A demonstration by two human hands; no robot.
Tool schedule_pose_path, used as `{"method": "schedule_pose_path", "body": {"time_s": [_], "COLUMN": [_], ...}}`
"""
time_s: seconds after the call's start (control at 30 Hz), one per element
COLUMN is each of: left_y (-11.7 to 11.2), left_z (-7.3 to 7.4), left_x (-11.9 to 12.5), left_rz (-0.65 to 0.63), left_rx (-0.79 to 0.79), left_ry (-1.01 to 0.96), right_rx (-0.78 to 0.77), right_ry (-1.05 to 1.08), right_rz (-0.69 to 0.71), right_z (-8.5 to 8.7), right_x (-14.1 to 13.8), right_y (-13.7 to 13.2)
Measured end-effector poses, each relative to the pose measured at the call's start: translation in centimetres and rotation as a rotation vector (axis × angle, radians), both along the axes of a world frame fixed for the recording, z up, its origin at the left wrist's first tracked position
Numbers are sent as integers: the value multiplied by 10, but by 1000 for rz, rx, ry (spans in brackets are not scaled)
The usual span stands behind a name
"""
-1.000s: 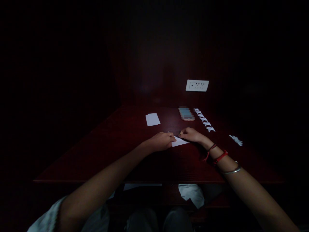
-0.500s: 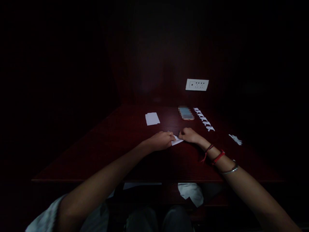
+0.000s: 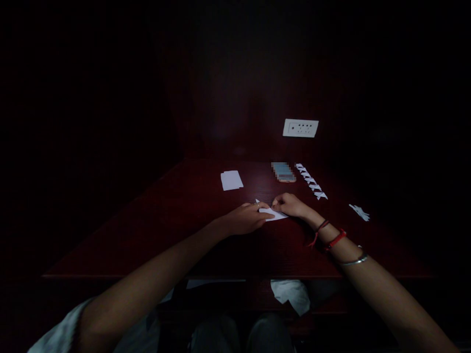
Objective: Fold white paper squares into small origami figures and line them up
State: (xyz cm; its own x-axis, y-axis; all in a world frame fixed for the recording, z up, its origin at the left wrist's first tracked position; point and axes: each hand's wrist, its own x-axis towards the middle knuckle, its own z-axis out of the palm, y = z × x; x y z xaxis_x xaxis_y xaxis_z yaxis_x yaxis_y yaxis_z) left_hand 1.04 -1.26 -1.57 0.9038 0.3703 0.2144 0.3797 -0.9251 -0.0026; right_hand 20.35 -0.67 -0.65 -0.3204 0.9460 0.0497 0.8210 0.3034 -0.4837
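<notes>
A small white piece of paper lies on the dark red table between my two hands, with a pointed corner showing past the left fingers. My left hand, with a ring on one finger, holds the paper from the left, thumb and forefinger laid against it. At the paper's far right side, my right hand is closed in a pinch on it, fingers curled. Part of the sheet is hidden under the fingers, so its folds are hard to make out.
Beyond my hands lie a stack of white paper sheets, a blurred phone and a row of folded paper pieces. Thin paper strips lie at the right. A wall socket faces me; crumpled white material sits below the tabletop.
My left thumb and forefinger have spread farther apart over the paper, and more of the sheet shows, including a corner. My right hand stays almost in place.
</notes>
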Motion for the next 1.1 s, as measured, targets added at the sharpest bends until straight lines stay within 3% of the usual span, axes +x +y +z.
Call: {"method": "schedule_pose_path", "body": {"time_s": [0.47,0.93,1.1], "left_y": [1,-3,-3], "left_z": [-5,-5,-4], "left_x": [8,5,7], "left_rz": [30,39,46], "left_rx": [-51,-17,-33], "left_ry": [21,-7,0], "right_rx": [20,-66,-46], "right_ry": [-198,-3,-68], "right_rz": [-124,9,-47], "right_z": [-4,-2,0], "right_x": [-5,12,4], "right_y": [6,2,0]}}
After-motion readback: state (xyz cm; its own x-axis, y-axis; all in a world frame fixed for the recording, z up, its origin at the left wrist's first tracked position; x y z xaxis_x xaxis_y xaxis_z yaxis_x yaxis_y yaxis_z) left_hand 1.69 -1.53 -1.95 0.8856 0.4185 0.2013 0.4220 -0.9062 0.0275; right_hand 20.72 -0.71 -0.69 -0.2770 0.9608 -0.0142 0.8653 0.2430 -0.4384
